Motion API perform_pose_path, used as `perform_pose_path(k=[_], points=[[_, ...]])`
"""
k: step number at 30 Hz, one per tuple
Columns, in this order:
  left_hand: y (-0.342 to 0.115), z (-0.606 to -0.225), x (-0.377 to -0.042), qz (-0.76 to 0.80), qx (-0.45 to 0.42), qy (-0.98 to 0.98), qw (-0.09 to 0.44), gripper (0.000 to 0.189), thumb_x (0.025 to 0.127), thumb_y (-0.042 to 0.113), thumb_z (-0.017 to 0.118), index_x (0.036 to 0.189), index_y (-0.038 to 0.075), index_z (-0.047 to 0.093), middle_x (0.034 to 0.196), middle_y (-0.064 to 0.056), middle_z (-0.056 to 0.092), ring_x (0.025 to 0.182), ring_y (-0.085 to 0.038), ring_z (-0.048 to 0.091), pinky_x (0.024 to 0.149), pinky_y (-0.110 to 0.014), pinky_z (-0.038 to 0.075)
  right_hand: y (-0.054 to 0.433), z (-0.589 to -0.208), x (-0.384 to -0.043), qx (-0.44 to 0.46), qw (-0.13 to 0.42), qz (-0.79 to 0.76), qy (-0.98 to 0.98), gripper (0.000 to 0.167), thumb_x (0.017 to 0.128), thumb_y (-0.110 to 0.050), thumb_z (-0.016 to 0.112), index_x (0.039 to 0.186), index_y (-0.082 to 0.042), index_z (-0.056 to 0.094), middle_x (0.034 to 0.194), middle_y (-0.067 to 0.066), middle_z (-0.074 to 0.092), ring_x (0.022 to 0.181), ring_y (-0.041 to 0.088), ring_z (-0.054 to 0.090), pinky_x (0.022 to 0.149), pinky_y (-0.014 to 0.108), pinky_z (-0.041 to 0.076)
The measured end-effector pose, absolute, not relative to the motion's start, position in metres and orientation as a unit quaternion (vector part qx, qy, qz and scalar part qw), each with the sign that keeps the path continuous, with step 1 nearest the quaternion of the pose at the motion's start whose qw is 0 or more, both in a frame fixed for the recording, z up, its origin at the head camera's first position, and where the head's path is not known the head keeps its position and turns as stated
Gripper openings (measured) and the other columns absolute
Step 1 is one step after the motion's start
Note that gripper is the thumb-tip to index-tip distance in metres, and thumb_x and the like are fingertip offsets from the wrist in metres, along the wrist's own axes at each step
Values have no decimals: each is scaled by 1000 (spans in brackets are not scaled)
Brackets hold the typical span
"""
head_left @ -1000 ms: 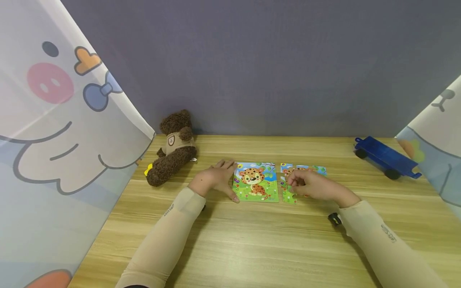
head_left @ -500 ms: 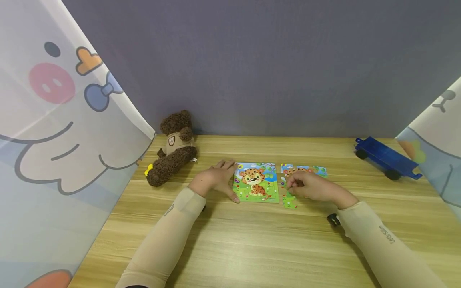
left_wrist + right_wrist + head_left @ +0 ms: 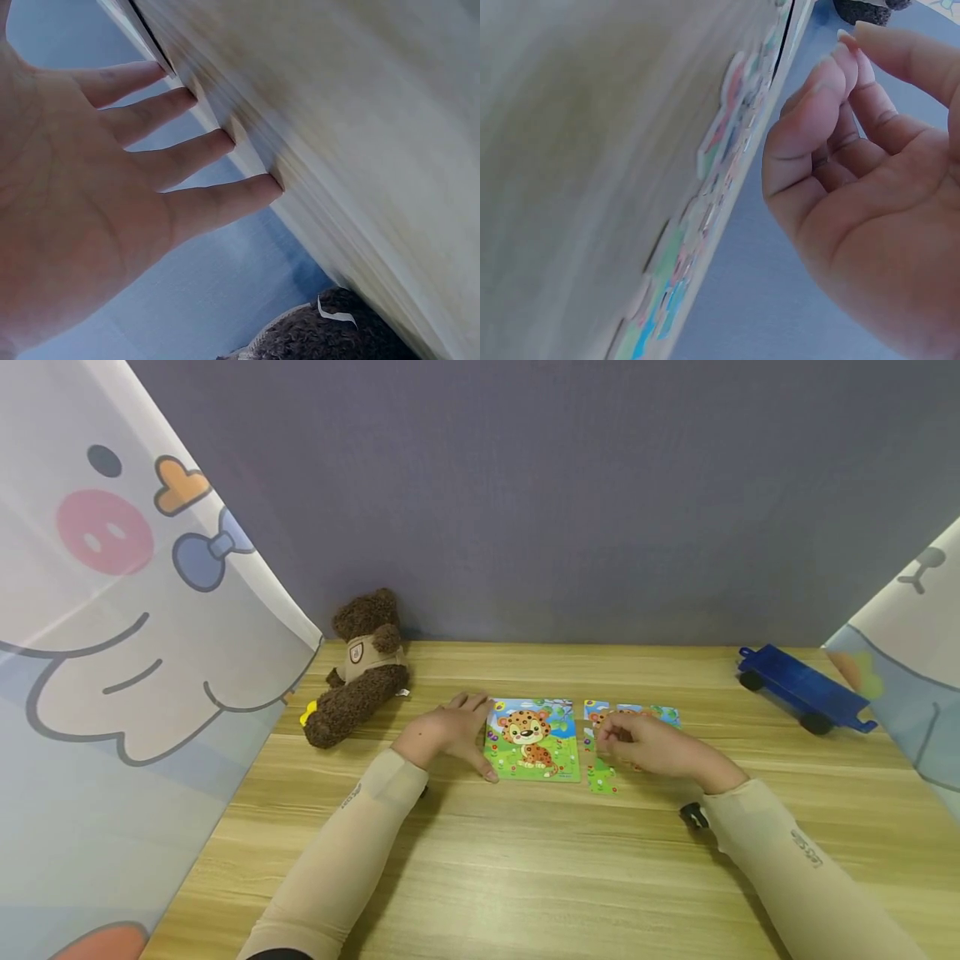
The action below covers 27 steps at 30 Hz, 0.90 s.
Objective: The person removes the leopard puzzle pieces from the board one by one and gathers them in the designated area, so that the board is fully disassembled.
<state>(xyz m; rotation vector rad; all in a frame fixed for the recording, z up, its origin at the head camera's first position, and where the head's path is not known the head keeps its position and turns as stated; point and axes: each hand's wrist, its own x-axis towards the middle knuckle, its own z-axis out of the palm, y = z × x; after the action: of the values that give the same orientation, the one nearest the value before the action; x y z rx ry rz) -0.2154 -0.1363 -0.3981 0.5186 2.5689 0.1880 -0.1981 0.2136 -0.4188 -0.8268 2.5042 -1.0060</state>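
Note:
In the head view, a square leopard picture board point(image 3: 532, 739) lies flat on the wooden table. My left hand point(image 3: 455, 732) rests at its left edge, fingers spread and nearly straight; in the left wrist view the fingertips point(image 3: 262, 185) meet the tabletop. Right of the board lie several leopard puzzle pieces point(image 3: 666, 714), with one green piece point(image 3: 603, 781) at their lower left. My right hand point(image 3: 645, 745) hovers over them and hides some. The right wrist view has its fingers point(image 3: 814, 112) curled towards the thumb, with nothing visible between the tips.
A brown teddy bear point(image 3: 367, 672) sits at the table's back left. A blue toy wagon point(image 3: 806, 685) with black wheels stands at the back right. A grey panel point(image 3: 525, 510) rises behind the table, with cartoon-printed cloth point(image 3: 112, 693) on the left side.
The green piece at the lower left has shifted slightly towards the front, away from the others. My right hand has risen a little from it. My left hand has stayed put.

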Motion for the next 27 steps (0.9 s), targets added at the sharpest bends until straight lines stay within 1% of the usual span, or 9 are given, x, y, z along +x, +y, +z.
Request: perform_pose_path(k=[4, 9, 12, 15, 19, 21, 24, 26, 27], points=[[-136, -397, -216, 69, 192, 945, 255, 146, 69, 69, 93, 174, 11, 9, 183, -10, 4, 169, -45, 4, 133, -71, 16, 211, -417, -199, -283, 166, -349, 878, 10, 111, -15, 57, 107, -12, 66, 90, 1, 62, 68, 7, 51, 59, 25, 47], [-137, -397, -218, 74, 198, 944, 252, 144, 70, 70, 91, 174, 11, 11, 183, -12, 5, 168, -47, 6, 132, -71, 19, 204, -410, -199, -260, 183, -345, 883, 16, 112, -27, 57, 113, -14, 67, 101, 6, 68, 73, 11, 55, 58, 27, 49], [-138, -396, -219, 86, 200, 942, 254, 136, 76, 70, 88, 174, 13, 12, 183, -11, 5, 168, -46, 6, 131, -71, 21, 199, -404, -199, -250, 198, -349, 881, 19, 112, -27, 57, 117, -12, 67, 106, 9, 70, 63, 12, 52, 53, 29, 48], [-140, -395, -220, 105, 209, 941, 244, 120, 85, 68, 81, 173, 15, 19, 182, -11, 13, 168, -44, 12, 133, -67, 22, 192, -398, -199, -250, 203, -352, 879, 19, 112, -25, 55, 119, -11, 67, 108, 12, 71, 55, 12, 48, 48, 30, 47], [-139, -392, -222, 130, 237, 940, 210, 93, 96, 59, 74, 168, 14, 36, 178, -12, 30, 165, -39, 27, 135, -58, 27, 181, -392, -200, -263, 189, -353, 878, 18, 112, -25, 57, 119, -12, 67, 106, 14, 70, 69, 15, 57, 48, 28, 45], [-137, -391, -222, 138, 252, 938, 194, 83, 99, 55, 72, 164, 13, 44, 174, -11, 38, 163, -36, 34, 134, -54, 31, 174, -391, -202, -273, 179, -351, 877, 18, 112, -26, 58, 119, -12, 67, 107, 13, 71, 85, 16, 61, 57, 28, 49], [-133, -390, -223, 142, 275, 934, 178, 74, 102, 52, 69, 160, 11, 50, 170, -11, 44, 160, -34, 40, 133, -51, 34, 163, -389, -203, -281, 176, -360, 872, 21, 111, -27, 59, 123, -12, 67, 114, 10, 72, 95, 19, 65, 67, 30, 54], [-130, -391, -223, 144, 287, 931, 171, 71, 103, 51, 69, 158, 10, 52, 169, -12, 46, 158, -35, 43, 132, -50, 36, 156, -389, -204, -289, 175, -366, 867, 23, 110, -25, 61, 126, -10, 66, 118, 10, 72, 103, 19, 65, 80, 32, 55], [-129, -392, -223, 144, 293, 930, 168, 71, 102, 51, 69, 158, 10, 53, 168, -12, 47, 158, -35, 43, 132, -50, 37, 152, -389, -205, -291, 178, -371, 864, 25, 110, -24, 61, 129, -9, 66, 120, 11, 71, 103, 21, 66, 80, 34, 56]])
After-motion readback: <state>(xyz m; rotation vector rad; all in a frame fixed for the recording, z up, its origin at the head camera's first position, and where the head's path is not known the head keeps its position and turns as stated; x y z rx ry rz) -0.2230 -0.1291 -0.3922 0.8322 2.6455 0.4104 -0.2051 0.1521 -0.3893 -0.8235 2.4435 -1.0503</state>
